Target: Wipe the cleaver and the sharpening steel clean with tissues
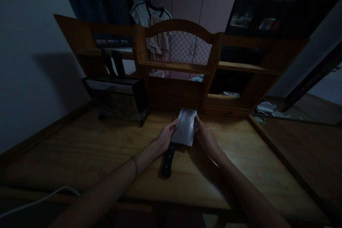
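Note:
A cleaver point(185, 128) with a broad grey blade lies between my hands, just over the wooden desk. Its black riveted handle point(168, 162) points toward me and slightly left. My left hand point(166, 136) grips the blade's left edge, fingertips at its upper part. On the opposite edge, my right hand point(206, 136) is closed with the thumb against the blade. Something pale shows beside the right fingers, too dim to make out. Most fingers of the right hand are hidden behind the hand.
A knife block point(114, 98) holding two dark-handled knives stands at the desk's back left. Wooden shelving point(176, 66) rises along the back of the desk point(125, 146). A white cable point(53, 193) crosses the front left edge. White crumpled material point(267, 108) lies beyond the right side.

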The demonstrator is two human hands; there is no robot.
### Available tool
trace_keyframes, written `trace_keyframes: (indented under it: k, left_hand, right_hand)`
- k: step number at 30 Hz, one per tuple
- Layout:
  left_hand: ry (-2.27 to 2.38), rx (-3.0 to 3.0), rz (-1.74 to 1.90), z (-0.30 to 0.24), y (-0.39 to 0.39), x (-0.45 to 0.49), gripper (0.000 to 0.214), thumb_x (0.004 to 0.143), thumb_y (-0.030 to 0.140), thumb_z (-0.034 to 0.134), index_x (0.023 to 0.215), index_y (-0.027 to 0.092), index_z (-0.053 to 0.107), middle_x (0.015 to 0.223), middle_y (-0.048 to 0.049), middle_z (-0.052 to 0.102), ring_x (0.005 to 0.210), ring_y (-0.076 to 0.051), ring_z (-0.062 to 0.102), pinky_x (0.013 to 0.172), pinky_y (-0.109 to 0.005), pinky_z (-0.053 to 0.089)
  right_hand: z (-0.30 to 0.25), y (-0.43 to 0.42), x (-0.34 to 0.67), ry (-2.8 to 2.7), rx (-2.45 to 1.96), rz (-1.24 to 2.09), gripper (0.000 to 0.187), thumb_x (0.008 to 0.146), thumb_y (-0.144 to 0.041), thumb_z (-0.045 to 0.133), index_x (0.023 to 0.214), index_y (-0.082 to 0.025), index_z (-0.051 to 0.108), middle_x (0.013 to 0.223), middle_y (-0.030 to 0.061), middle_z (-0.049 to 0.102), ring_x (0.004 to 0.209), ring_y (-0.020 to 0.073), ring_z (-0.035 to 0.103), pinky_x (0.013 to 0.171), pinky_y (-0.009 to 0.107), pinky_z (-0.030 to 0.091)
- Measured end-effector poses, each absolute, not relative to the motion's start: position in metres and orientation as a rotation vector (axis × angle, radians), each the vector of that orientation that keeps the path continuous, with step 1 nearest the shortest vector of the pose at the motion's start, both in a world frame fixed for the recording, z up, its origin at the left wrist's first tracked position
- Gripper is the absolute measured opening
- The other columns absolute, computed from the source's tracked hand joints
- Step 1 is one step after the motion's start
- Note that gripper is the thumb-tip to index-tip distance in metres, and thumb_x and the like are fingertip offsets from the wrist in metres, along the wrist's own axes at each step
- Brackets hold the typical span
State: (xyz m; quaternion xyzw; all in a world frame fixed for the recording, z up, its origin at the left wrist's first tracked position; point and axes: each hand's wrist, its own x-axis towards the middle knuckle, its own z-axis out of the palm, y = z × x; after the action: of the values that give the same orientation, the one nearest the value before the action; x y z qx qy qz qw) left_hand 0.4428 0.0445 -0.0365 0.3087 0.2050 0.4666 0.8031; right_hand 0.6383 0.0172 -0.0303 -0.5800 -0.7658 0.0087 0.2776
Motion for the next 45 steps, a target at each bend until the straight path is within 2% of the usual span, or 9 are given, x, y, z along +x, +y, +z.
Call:
trace_keyframes:
  k: [4,10,22,27,35,39,45]
  left_hand:
    - [0.433,0.662,1.001,-0.038,0.045,0.442,0.037,0.083,0.026,0.059,0.118,0.017,0.064,0.108,-0.0071,0.070,0.099,-0.024,0.065,0.087,-0.033,0.050]
    - [0.442,0.646,0.994,-0.039,0.047,0.442,0.038,0.083,0.027,0.060,0.119,0.017,0.063,0.109,-0.0077,0.070,0.099,-0.024,0.065,0.087,-0.034,0.050]
    - [0.487,0.652,1.007,-0.044,0.050,0.442,0.041,0.082,0.028,0.061,0.121,0.018,0.063,0.113,-0.0075,0.069,0.103,-0.025,0.064,0.090,-0.035,0.049]
    - [0.467,0.661,0.993,-0.043,0.049,0.442,0.039,0.082,0.028,0.060,0.120,0.019,0.063,0.113,-0.0074,0.069,0.103,-0.025,0.064,0.088,-0.036,0.050]
    - [0.497,0.653,1.013,-0.039,0.045,0.442,0.037,0.081,0.028,0.060,0.116,0.017,0.065,0.106,-0.0070,0.070,0.097,-0.024,0.065,0.085,-0.034,0.050]
    - [0.482,0.658,1.011,-0.037,0.044,0.443,0.034,0.082,0.028,0.059,0.113,0.017,0.067,0.104,-0.0066,0.071,0.092,-0.022,0.066,0.083,-0.032,0.050]
    - [0.479,0.634,1.016,-0.034,0.043,0.443,0.031,0.082,0.027,0.059,0.110,0.016,0.068,0.102,-0.0060,0.071,0.089,-0.021,0.067,0.082,-0.032,0.050]
  right_hand:
    - [-0.034,0.020,0.641,-2.055,-1.570,0.083,0.080,0.076,-0.001,0.037,0.152,-0.009,0.014,0.097,0.0130,0.071,0.079,0.0230,0.066,0.070,0.029,0.049]
    - [-0.031,0.019,0.639,-2.082,-1.579,0.073,0.082,0.075,0.000,0.039,0.153,-0.012,0.014,0.100,0.0110,0.071,0.077,0.0222,0.067,0.067,0.027,0.048]
    - [-0.027,0.018,0.637,-2.055,-1.606,0.081,0.074,0.078,-0.003,0.038,0.150,-0.013,0.024,0.100,0.0119,0.071,0.080,0.0243,0.066,0.067,0.029,0.048]
    - [-0.031,0.019,0.639,-2.057,-1.550,0.081,0.076,0.077,-0.003,0.038,0.151,-0.014,0.023,0.106,0.0120,0.069,0.083,0.0237,0.066,0.070,0.029,0.048]
    - [-0.023,0.014,0.635,-2.050,-1.610,0.068,0.073,0.075,-0.001,0.039,0.147,-0.012,0.032,0.099,0.0128,0.070,0.082,0.0232,0.066,0.072,0.029,0.049]
    - [-0.019,0.012,0.631,-2.074,-1.613,0.058,0.071,0.074,0.000,0.039,0.144,-0.011,0.039,0.105,0.0136,0.069,0.086,0.0215,0.066,0.074,0.026,0.048]
    - [-0.017,0.010,0.631,-2.060,-1.661,0.063,0.071,0.075,-0.001,0.039,0.145,-0.011,0.037,0.100,0.0130,0.070,0.084,0.0224,0.066,0.073,0.028,0.048]
